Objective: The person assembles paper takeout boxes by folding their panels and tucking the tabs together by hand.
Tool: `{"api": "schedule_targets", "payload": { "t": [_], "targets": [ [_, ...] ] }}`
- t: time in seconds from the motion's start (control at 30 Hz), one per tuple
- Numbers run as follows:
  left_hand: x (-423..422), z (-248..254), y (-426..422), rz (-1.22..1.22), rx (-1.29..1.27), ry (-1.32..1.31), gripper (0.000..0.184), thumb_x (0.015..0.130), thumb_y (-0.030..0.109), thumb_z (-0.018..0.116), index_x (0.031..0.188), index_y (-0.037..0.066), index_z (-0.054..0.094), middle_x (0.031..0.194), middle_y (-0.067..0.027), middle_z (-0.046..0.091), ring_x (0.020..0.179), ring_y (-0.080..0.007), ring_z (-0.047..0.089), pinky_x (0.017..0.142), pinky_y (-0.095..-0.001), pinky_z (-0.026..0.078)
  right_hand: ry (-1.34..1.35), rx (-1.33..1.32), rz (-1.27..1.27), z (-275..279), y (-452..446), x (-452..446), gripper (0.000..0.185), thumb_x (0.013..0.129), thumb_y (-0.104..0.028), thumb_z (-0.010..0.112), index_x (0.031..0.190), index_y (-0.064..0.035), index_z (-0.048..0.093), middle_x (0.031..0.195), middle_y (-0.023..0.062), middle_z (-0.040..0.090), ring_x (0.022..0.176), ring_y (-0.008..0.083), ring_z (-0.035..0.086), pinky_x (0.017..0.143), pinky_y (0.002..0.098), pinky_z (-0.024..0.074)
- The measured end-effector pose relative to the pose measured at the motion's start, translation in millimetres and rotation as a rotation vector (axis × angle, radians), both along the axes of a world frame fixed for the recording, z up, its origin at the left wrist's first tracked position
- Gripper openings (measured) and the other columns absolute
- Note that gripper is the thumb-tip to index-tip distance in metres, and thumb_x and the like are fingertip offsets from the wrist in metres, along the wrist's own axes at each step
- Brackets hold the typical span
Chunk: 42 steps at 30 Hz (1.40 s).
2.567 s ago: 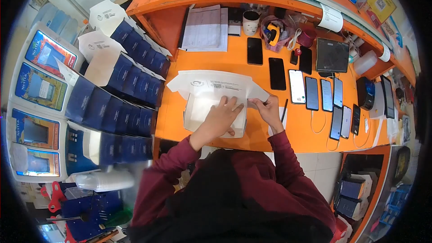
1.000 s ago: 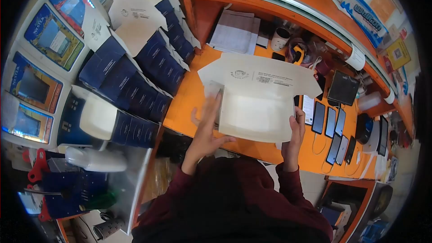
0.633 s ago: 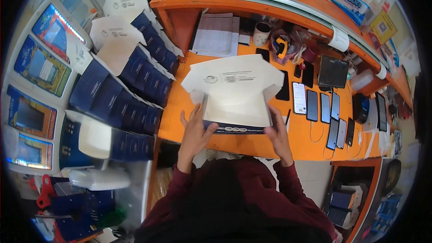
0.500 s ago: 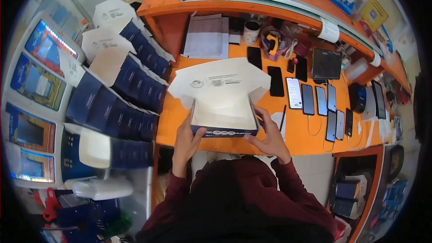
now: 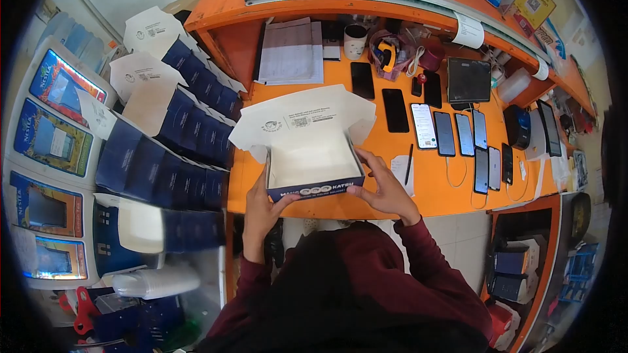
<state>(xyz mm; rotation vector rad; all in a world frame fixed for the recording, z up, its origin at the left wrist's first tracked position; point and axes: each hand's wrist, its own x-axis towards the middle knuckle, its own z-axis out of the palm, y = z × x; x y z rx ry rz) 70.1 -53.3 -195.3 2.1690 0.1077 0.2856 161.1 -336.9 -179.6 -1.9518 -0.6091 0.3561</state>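
Between my two hands is a dark blue cardboard food box with a white inside. Its printed white lid stands up at the far side, and nothing shows inside the box. My left hand grips the left wall, thumb along the front panel. On the other side, my right hand holds the right wall with its thumb at the front corner. The box is over the near edge of the orange desk. To its right lie a slip of paper and a pen.
Stacked blue boxes with raised lids stand at left, by a drink dispenser. Several phones with cables lie right of the box. Behind are papers, a cup and a black device. White plastic containers lie lower left.
The box and both hands have shifted slightly left in view, and the front panel's lettering now faces me more clearly. My view has also turned a little. Both hands keep their hold.
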Motion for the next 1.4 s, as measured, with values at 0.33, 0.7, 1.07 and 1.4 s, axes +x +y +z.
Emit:
{"api": "schedule_targets", "payload": {
  "t": [0.33, 0.7, 1.07, 1.4],
  "targets": [
    [31.6, 59.0, -23.9, -0.155, 0.617, -0.276, 0.058, 0.066, 0.029, 0.088, 0.116, 0.009, 0.067, 0.11, -0.0083, 0.062, 0.111, -0.0319, 0.056, 0.092, -0.0443, 0.049, -0.591, -0.073, -0.007, -45.4, -4.4, 4.9, 0.046, 0.08, -0.024, 0.082, 0.113, -0.0021, 0.059, 0.146, 0.0116, 0.051, 0.13, 0.0368, 0.047, 0.105, 0.0451, 0.0463],
    [69.7, 52.0, -77.2, -0.725, 0.668, 0.097, 0.016, 0.087, 0.013, 0.068, 0.1, 0.004, 0.068, 0.11, -0.0111, 0.067, 0.098, -0.0326, 0.066, 0.082, -0.0436, 0.054, -0.536, 0.102, 0.025, -79.2, -7.7, 10.8, 0.031, 0.079, -0.012, 0.084, 0.102, -0.0009, 0.067, 0.139, 0.0164, 0.045, 0.125, 0.0285, 0.056, 0.092, 0.0355, 0.0602],
    [70.7, 44.5, -73.9, -0.748, 0.789, 0.072, 0.012, 0.088, 0.01, 0.062, 0.096, 0.003, 0.066, 0.121, -0.0123, 0.065, 0.109, -0.0328, 0.067, 0.078, -0.0444, 0.057, -0.636, 0.202, -0.014, -83.5, 0.4, 6.1, 0.027, 0.075, -0.005, 0.087, 0.094, -0.0012, 0.068, 0.12, 0.0118, 0.037, 0.13, 0.0351, 0.053, 0.095, 0.0356, 0.0628],
    [74.5, 41.3, -66.1, -0.809, 0.856, 0.052, 0.013, 0.084, 0.009, 0.063, 0.095, 0.004, 0.066, 0.126, -0.0112, 0.066, 0.109, -0.0318, 0.069, 0.076, -0.0443, 0.058, -0.662, 0.193, 0.002, -84.0, 0.1, 4.4, 0.027, 0.075, -0.003, 0.086, 0.096, -0.0026, 0.069, 0.114, 0.0107, 0.033, 0.13, 0.0375, 0.052, 0.093, 0.0354, 0.0637]
  ]
}}
